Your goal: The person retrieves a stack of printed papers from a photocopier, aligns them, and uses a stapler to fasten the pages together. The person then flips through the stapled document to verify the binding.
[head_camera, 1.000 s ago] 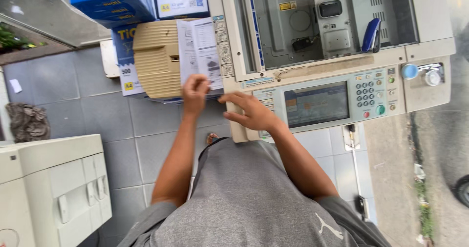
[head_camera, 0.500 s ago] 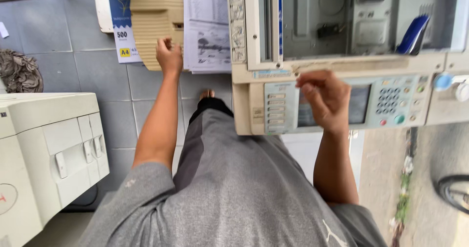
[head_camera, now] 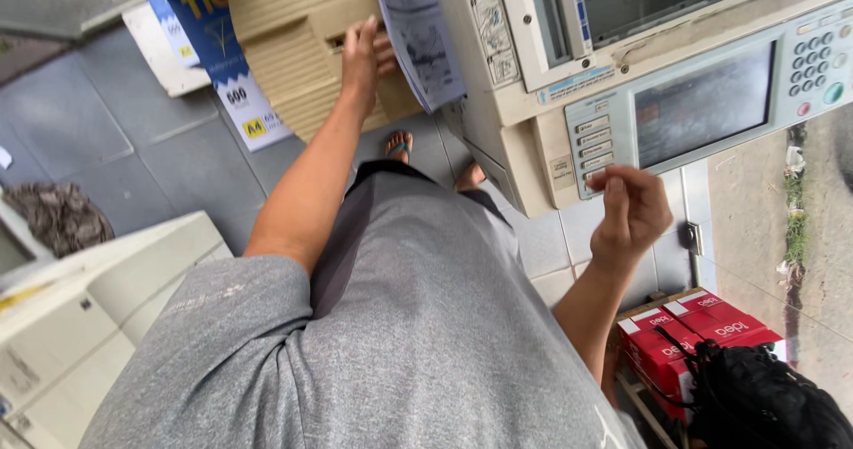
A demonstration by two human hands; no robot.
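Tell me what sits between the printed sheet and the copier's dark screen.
In the head view, between printed sheet and dark screen sits a column of pale buttons.

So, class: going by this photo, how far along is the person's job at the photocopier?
Done: the photocopier lid looks raised, its glass exposed. In hand: the left hand has its grip on printed sheets beside the machine; the right hand hovers, fingers curled, just below the control panel's buttons, holding nothing. Left: the sheets are not yet on the glass, and the touchscreen looks dark.
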